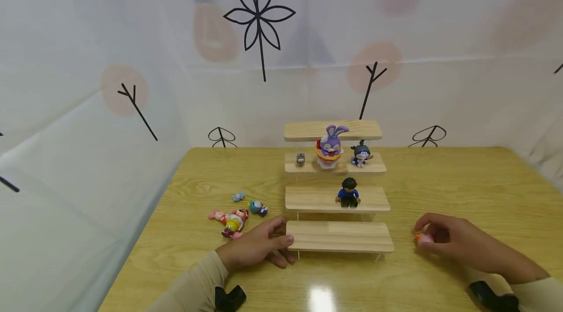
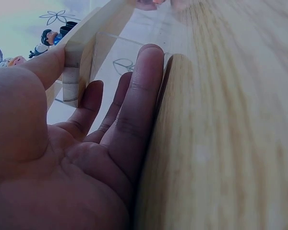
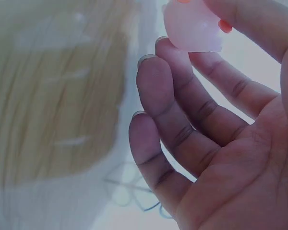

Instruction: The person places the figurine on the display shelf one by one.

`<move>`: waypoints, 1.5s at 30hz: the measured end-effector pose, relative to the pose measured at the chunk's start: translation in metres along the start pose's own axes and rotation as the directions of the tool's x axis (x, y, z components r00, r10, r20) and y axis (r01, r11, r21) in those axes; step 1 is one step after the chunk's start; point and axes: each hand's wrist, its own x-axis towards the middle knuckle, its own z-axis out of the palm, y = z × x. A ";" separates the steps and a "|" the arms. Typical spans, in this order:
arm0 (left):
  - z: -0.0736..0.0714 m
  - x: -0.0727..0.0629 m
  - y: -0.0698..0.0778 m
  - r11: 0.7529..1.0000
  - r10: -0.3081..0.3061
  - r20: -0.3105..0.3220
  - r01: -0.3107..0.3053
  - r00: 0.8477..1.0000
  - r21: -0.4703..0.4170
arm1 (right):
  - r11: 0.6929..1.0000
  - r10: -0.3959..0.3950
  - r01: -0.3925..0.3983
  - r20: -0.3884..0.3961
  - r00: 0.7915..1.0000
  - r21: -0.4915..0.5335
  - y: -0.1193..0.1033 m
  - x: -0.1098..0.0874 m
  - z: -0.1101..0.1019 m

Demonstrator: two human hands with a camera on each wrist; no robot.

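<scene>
My left hand (image 1: 259, 243) holds the left end of the lowest board of a stepped wooden display stand (image 1: 338, 236). In the left wrist view the thumb lies on one side of the board (image 2: 73, 79), with a fingertip by its other side. Off the stand's right side, my right hand (image 1: 459, 241) pinches a small pale-pink toy (image 1: 425, 238) with orange bits, its kind unclear. The right wrist view shows the pink toy (image 3: 194, 26) between thumb and fingers, partly cut off. A black-haired figure in blue (image 1: 349, 193) sits on the second board from the bottom.
Higher on the stand are a small grey figure (image 1: 300, 159), a purple rabbit figure (image 1: 331, 148) and a dark-haired figure (image 1: 361, 154). Several small toys (image 1: 235, 221) lie on the wooden table (image 1: 462, 180) left of the stand. A patterned white cloth (image 1: 308, 82) hangs behind.
</scene>
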 end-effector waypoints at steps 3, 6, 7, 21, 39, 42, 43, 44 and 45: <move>0.000 0.001 0.000 1.000 0.004 0.003 -0.004 1.000 -0.001 | 0.999 0.001 -0.002 -0.030 1.000 -0.040 -0.008 0.003 0.004; 0.001 0.002 0.000 1.000 0.006 0.011 -0.006 1.000 -0.001 | 0.996 0.027 -0.031 -0.052 0.998 -0.081 -0.016 0.005 0.006; 0.001 0.002 0.000 1.000 0.008 0.014 -0.008 1.000 0.000 | 0.994 0.035 -0.041 -0.068 0.997 -0.102 -0.019 0.006 0.007; 0.000 0.003 0.000 1.000 0.011 0.017 -0.011 1.000 0.006 | 0.962 -0.111 0.002 -0.385 0.916 -0.273 -0.060 0.013 0.013; -0.001 0.003 0.001 1.000 0.022 0.025 -0.022 0.999 0.010 | 0.904 -0.366 0.161 -0.523 0.769 -0.396 -0.093 0.036 0.011; -0.001 0.003 0.001 1.000 0.022 0.025 -0.023 0.999 0.009 | 0.893 -0.400 0.192 -0.522 0.754 -0.407 -0.095 0.040 0.011; -0.001 0.003 0.001 1.000 0.021 0.025 -0.022 0.999 0.010 | 0.892 -0.403 0.195 -0.524 0.750 -0.408 -0.096 0.041 0.012; -0.001 0.003 0.002 1.000 0.020 0.025 -0.020 0.999 0.011 | 0.893 -0.403 0.196 -0.526 0.749 -0.405 -0.097 0.042 0.013; -0.001 0.003 0.002 1.000 0.019 0.026 -0.019 0.999 0.011 | 0.893 -0.403 0.196 -0.529 0.747 -0.404 -0.098 0.043 0.013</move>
